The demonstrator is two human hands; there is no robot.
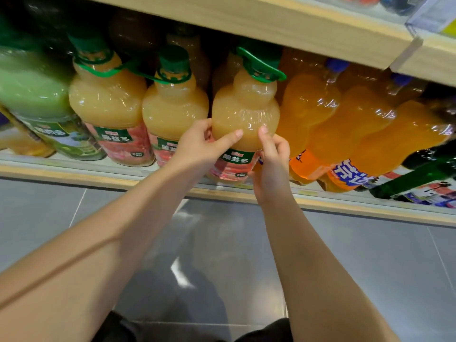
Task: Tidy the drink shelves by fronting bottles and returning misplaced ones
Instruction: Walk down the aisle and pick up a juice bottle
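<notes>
Left grip (199,144) and right grip (272,159) curl around 1 pale juice bottle (244,107) at the shelf (98,180) front.

Grey tiled floor (74,218) below; clear plastic label holder (434,16) upper right.

Both bare arms are reaching forward and up, the 2 forearms converging toward the middle. The left hand (197,148) is gripping a bottle (245,112) from its left side, thumb hooking round the edge and index finger lying across the front. The right hand (272,164) is gripping the right side, 1 finger pointing up along the surface and the others curling in beside it.
</notes>
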